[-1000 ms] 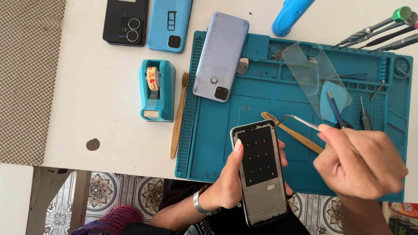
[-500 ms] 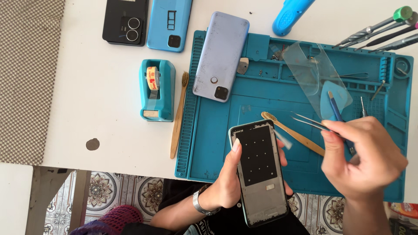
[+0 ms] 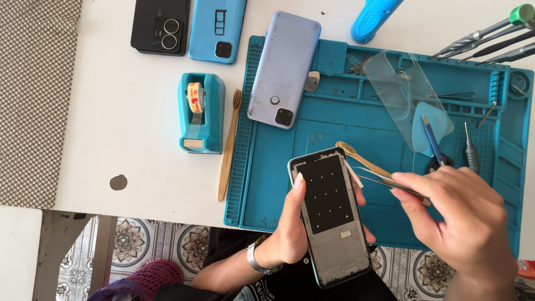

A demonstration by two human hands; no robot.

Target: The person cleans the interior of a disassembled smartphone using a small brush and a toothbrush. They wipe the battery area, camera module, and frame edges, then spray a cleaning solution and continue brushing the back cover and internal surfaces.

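My left hand point(image 3: 290, 226) grips an opened phone frame point(image 3: 330, 214) with a black inner panel, held upright over the near edge of a teal repair mat point(image 3: 290, 184). My right hand point(image 3: 460, 220) pinches metal tweezers point(image 3: 379, 177); their tips reach the upper right edge of the frame, where a thin white strip sticks out. A wooden brush point(image 3: 368, 164) lies on the mat just under the tweezers.
A lilac phone back cover point(image 3: 284, 67) lies across the mat's top left. A clear screen protector point(image 3: 404, 95), blue pick, screwdrivers point(image 3: 490, 42) and small tools sit at the right. A teal tape dispenser point(image 3: 200, 111), a second wooden brush point(image 3: 228, 145) and two phones rest on the white table.
My right hand has moved left and down, bringing the tweezers from above the mat to the frame's upper right edge. The left hand has kept the frame nearly still.
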